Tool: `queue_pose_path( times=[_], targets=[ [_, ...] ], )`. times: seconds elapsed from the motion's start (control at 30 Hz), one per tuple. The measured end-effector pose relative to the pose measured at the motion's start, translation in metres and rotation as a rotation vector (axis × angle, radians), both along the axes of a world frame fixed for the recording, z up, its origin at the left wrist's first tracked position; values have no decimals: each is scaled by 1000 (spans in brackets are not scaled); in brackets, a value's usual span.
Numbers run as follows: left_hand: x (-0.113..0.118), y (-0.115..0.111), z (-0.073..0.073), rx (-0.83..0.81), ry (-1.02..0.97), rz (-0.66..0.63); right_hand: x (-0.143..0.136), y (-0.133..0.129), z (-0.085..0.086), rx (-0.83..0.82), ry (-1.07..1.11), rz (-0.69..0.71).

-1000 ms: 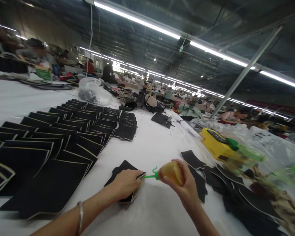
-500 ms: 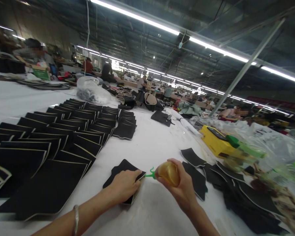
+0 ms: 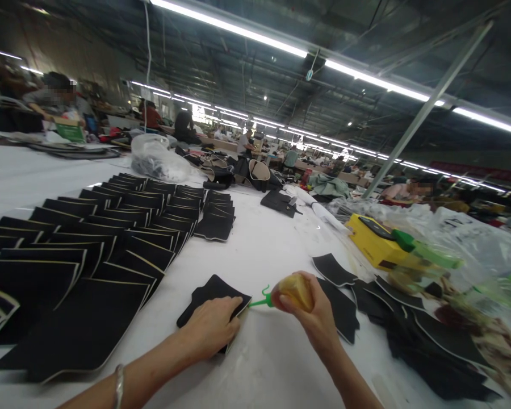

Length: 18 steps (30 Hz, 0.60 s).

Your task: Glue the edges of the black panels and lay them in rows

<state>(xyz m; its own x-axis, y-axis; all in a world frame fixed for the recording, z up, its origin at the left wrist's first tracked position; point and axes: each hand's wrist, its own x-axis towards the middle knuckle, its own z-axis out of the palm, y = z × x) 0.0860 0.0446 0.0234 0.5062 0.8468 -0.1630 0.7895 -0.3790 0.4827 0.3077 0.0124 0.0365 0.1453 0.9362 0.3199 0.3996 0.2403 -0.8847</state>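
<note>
A black piece with a pale edge [image 3: 213, 287] lies on the white table in the lower middle. Across its right part rests my left hand [image 3: 215, 324], fingers bent over it and holding it near the edge. My right hand [image 3: 317, 312] is wrapped round a soft bottle of amber liquid [image 3: 297, 291], tipped on its side. The bottle's thin green nozzle [image 3: 262, 302] points left, and its tip is at the right corner of the black piece, by my left fingertips. Whether any liquid is coming out is too small to tell.
Overlapping rows of black pieces [image 3: 111, 233] cover the table's left side. More black pieces [image 3: 338, 307] lie right of my right hand, near a yellow box [image 3: 372, 241] and clear plastic bags [image 3: 472, 238]. People work in the background.
The green nozzle now slopes down more to the left, its tip still at the piece's edge. The bottle has tilted and looks more squeezed. My left hand has shifted slightly left and down.
</note>
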Motion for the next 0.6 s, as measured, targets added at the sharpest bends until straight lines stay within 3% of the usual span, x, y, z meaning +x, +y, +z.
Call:
queue_pose_path(
  times=[0.13,0.3,0.47,0.6],
  targets=[
    [-1,-2,-3,13,18,6,1,0,-1,12,7,-7],
    [-4,-5,-1,8,-2,-10,-1,-5,-1,-61,80,79],
    [-6,-6,2,-10,2,-25,1,-6,-1,-75,97,38],
    [-6,-6,1,-22,11,-21,0,-8,-1,-127,143,122]
  ],
)
